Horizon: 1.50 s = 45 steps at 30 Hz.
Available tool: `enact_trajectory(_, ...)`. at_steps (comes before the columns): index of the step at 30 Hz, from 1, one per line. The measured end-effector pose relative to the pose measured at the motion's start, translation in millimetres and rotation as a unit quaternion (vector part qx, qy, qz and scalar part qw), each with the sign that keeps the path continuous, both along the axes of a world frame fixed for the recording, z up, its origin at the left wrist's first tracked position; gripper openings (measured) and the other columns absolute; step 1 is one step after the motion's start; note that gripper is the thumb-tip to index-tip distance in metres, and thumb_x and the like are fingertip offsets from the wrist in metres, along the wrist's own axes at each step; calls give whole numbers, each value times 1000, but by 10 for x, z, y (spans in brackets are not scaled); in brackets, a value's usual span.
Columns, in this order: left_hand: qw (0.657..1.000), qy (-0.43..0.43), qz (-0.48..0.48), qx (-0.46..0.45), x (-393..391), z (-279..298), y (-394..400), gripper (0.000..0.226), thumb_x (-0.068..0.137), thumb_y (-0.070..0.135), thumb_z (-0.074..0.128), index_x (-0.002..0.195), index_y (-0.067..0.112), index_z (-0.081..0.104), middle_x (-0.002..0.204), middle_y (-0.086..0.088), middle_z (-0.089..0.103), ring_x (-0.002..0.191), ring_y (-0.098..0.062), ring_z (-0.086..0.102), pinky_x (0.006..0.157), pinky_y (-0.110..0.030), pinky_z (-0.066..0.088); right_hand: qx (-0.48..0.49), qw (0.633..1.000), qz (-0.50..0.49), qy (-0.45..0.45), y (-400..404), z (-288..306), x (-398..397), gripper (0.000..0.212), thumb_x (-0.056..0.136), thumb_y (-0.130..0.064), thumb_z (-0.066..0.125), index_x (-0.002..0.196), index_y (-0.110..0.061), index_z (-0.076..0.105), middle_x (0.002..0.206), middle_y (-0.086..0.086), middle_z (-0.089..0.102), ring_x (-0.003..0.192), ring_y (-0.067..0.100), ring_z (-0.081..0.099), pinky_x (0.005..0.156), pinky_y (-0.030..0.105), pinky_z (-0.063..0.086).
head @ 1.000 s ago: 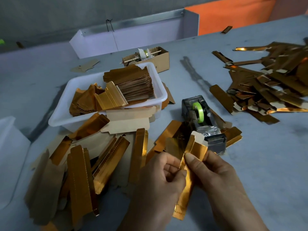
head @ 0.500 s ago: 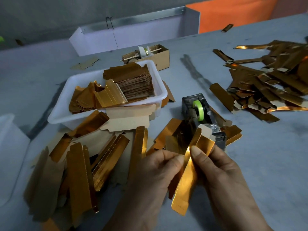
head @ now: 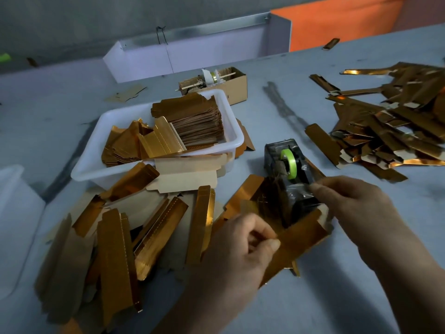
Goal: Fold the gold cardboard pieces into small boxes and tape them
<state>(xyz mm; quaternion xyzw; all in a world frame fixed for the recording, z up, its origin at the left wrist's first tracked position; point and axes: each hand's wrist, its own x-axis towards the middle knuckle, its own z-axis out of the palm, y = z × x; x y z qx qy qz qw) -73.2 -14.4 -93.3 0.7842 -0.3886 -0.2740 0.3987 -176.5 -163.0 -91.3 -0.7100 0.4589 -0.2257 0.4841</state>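
Note:
My left hand [head: 240, 249] pinches a folded gold cardboard piece [head: 296, 239] between thumb and fingers, low over the grey table. The piece slants up to the right, toward the black tape dispenser [head: 286, 169] with its green roll. My right hand [head: 354, 208] reaches to the dispenser's front end, its fingertips pinching at the clear tape [head: 299, 191] there. A heap of flat gold blanks [head: 115, 249] lies left of my hands. A pile of folded gold pieces [head: 395, 131] covers the table at the right.
A white plastic tub [head: 231, 138] behind the heap holds stacked gold blanks. A small brown carton [head: 238, 85] with a tape roll on a stick stands behind it. A white bin's edge [head: 14, 213] shows at the far left. A white tray [head: 192, 51] stands at the back.
My right hand let go of the gold piece and moved up to the tape dispenser. My left hand keeps the piece, now tilted flatter and lower.

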Motion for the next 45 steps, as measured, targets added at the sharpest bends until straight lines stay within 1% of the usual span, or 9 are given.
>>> enact_trajectory(6, 992, -88, -87, -13, 100, 64, -31, 13, 90, 21, 61, 84, 32, 56, 100, 17, 61, 78, 10, 54, 59, -7, 43, 99, 994, 35, -15, -117, -55, 52, 19, 85, -29, 61, 84, -11, 68, 88, 7, 68, 86, 16, 59, 60, 23, 35)
enact_trajectory(11, 968, -171, -174, -61, 143, 146, -84, 13, 89, 16, 62, 79, 24, 57, 136, 21, 50, 76, 13, 54, 62, -3, 41, 97, 995, 30, -14, -97, -55, 80, 17, 87, -24, 61, 81, -9, 67, 79, 4, 69, 75, 12, 62, 53, 18, 36)
enact_trajectory(14, 943, -232, -228, -71, 121, 142, -151, 8, 91, 13, 60, 82, 13, 59, 145, 17, 42, 100, 3, 55, 70, 0, 41, 19, 999, 30, 10, -83, -68, 109, 15, 87, -23, 62, 75, -15, 66, 80, -1, 64, 74, 10, 58, 54, 20, 36)
enact_trajectory(17, 935, -248, -244, -67, 109, 80, -184, 7, 91, 13, 58, 84, 13, 60, 145, 14, 43, 110, -3, 52, 69, 4, 34, -69, 997, 12, 18, -45, -77, 126, 12, 85, -22, 65, 73, -17, 66, 105, -5, 54, 87, 7, 53, 57, 15, 34)
enact_trajectory(21, 944, -229, -228, -71, 75, -12, -172, 9, 90, 13, 59, 82, 15, 57, 147, 18, 39, 89, 5, 56, 64, 3, 34, 82, 985, -28, -146, 41, -51, 57, 16, 86, -19, 62, 71, -14, 67, 88, -8, 66, 78, 2, 60, 55, 10, 42)
enact_trajectory(28, 933, -269, -231, -62, 70, -45, -125, 13, 89, 11, 60, 78, 14, 55, 151, 15, 33, 62, 11, 48, 54, -2, 33, -29, 998, -37, -50, 140, -129, -71, 20, 85, -21, 63, 66, -16, 62, 117, -14, 50, 72, -23, 49, 48, 3, 37)
enact_trajectory(33, 911, -331, -241, -40, 48, 49, -194, 12, 87, 9, 64, 80, 14, 55, 154, 9, 29, 64, -5, 56, 53, -22, 49, -107, 993, -44, -17, 184, -179, -85, 20, 83, -23, 64, 64, -21, 61, 117, -15, 48, 86, -1, 47, 63, 9, 28)
enact_trajectory(40, 895, -368, -251, 17, -27, -33, -246, 25, 72, 7, 79, 79, 19, 58, 151, 7, 37, 60, 1, 37, 55, -5, 23, -118, 992, -42, 1, 217, -295, -118, 19, 83, -22, 65, 64, -21, 62, 116, -14, 49, 98, 6, 46, 71, 20, 35)
enact_trajectory(45, 899, -370, -235, 13, -59, 16, -240, 35, 56, 10, 87, 73, 21, 58, 140, 6, 52, 59, -1, 56, 57, -4, 21, -135, 990, -35, -8, 237, -314, -126, 18, 83, -17, 66, 66, -21, 62, 116, -13, 51, 100, 9, 51, 80, 26, 39)
